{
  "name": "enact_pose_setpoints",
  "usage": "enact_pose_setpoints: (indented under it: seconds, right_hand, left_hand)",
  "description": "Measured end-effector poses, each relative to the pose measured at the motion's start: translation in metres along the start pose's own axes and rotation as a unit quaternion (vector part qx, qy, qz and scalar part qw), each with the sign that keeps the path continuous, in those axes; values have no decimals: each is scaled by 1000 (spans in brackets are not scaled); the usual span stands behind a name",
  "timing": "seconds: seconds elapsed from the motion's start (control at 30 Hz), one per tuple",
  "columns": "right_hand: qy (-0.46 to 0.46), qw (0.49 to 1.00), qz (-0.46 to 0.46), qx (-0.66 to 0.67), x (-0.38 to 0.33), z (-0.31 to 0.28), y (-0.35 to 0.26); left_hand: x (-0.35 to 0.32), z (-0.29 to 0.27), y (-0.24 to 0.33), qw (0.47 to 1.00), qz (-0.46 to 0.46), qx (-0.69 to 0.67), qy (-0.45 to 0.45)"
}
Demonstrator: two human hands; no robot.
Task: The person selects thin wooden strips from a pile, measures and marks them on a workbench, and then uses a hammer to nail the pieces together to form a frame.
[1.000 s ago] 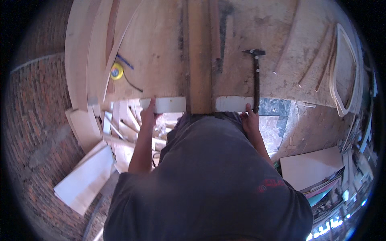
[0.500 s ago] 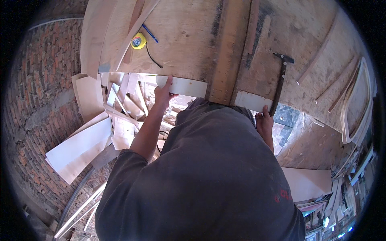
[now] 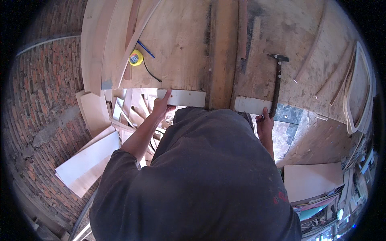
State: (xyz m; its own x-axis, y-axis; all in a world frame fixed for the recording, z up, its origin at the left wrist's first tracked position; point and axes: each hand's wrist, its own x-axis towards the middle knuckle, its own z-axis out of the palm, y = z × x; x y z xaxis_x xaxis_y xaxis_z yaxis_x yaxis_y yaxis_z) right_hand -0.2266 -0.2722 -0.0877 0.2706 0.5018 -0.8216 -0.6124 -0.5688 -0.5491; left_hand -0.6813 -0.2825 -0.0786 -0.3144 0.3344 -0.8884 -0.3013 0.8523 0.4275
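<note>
My left hand (image 3: 161,105) is closed on the outer end of a white-faced strip of board (image 3: 188,98) at the bench's near edge, thumb on top and fingers underneath. On the other side of a wooden beam, my right hand (image 3: 264,121) grips the outer end of a similar white strip (image 3: 250,105). Whether both strips are one board passing by the beam (image 3: 222,60), I cannot tell. A hammer (image 3: 276,82) with a dark handle lies on the bench, its handle end right beside my right fingers.
On the plywood bench top (image 3: 177,48) lie a yellow tape measure (image 3: 136,58), a blue pen (image 3: 146,49) and thin wooden strips (image 3: 311,40). Bent wood loops (image 3: 359,88) sit at the far right. Offcut panels (image 3: 90,160) lean by the brick wall (image 3: 36,100); a pale panel (image 3: 313,181) stands lower right.
The view has shifted, so the bench and strips appear slightly lower and a little to the left. Both hands keep their holds on the white strips; the hammer stays beside my right hand.
</note>
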Motion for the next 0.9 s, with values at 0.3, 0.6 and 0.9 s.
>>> enact_pose_setpoints:
  seconds: [0.3, 0.6, 0.9]
  right_hand:
    - [-9, 999, -39, 15, 6, -5, 11]
    - [30, 853, -17, -520, -16, -69, -63]
    - [52, 724, -378, -574, 16, 35, -114]
  left_hand:
    - [-2, -16, 31, 980, -59, 180, -54]
    - [-29, 7, 137, 756, -104, 621, -179]
    - [11, 159, 216, 745, 578, 331, 30]
